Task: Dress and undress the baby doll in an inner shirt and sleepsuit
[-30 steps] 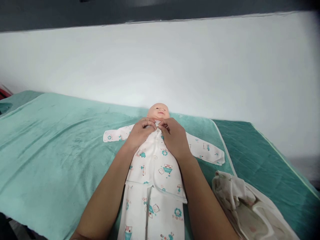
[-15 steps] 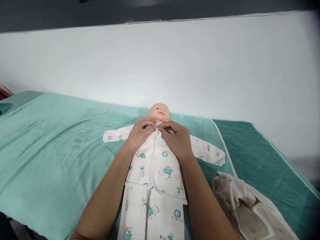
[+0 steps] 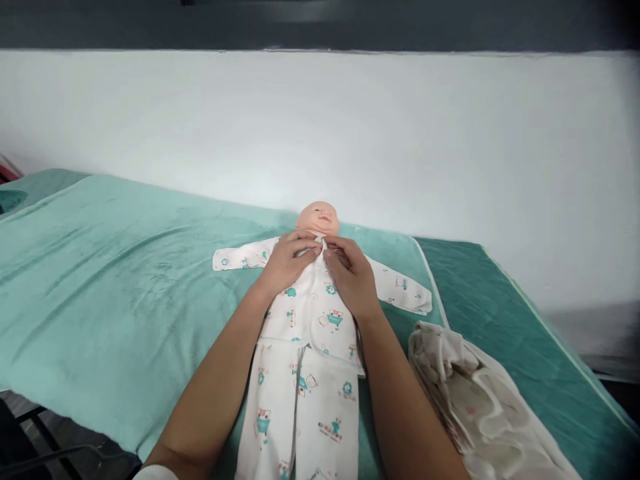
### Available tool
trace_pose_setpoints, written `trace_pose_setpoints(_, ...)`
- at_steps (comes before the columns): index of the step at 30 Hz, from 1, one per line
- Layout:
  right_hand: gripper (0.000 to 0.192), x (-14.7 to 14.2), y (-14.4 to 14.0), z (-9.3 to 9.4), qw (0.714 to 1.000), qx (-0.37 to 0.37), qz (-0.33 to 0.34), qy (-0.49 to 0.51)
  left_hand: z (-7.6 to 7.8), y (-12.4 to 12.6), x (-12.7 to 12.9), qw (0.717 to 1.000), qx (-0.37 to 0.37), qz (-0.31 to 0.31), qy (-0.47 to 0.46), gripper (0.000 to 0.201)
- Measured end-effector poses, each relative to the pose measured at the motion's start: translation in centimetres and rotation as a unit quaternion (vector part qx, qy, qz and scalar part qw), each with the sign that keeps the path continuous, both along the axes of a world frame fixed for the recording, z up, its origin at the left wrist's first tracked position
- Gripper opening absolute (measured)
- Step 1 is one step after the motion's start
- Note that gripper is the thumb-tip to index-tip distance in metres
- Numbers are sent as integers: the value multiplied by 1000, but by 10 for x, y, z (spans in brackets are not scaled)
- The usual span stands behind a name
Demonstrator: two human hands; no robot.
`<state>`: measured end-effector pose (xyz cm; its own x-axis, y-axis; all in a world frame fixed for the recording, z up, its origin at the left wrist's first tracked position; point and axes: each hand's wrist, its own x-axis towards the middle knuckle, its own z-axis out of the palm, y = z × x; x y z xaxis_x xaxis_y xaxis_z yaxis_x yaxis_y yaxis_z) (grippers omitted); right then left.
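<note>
While both my hands pinch the collar of the doll's printed romper (image 3: 320, 313), I judge the top snap at the neck is the step in hand. My left hand (image 3: 290, 261) grips the placket edge at nine o'clock of the neckline; my right hand (image 3: 353, 275) grips the facing edge at three o'clock. The baby doll (image 3: 318, 218) lies face up on the teal blanket (image 3: 110, 280). Next, I think, the two edges need aligning and pressing together. Crumpled cream cloths (image 3: 465, 400) sit at four o'clock. Tiny print on the trouser legs is unreadable.
</note>
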<state>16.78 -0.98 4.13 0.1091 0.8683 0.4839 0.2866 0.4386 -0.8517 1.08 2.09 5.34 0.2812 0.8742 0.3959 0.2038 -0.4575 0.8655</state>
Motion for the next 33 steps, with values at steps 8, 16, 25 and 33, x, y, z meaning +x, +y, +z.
trace_pose_setpoints(8, 21, -1, -44, -15, 999, 31, 1, -29, -6, -34, -16, 1000, 13, -3, -11, 13)
trace_pose_setpoints(16, 14, -8, -51, -10, 999, 11, -30, -30, -6, -29, -15, 999, -31, -7, -43, 12)
trace_pose_setpoints(25, 11, -8, -41, 4, 995, -91, -39, 4, -3, -31, -13, 999, -35, -11, -30, 10)
trace_pose_setpoints(33, 11, -7, -38, 5, 996, -85, -32, -16, -1, -30, -15, 999, -36, -21, -13, 6)
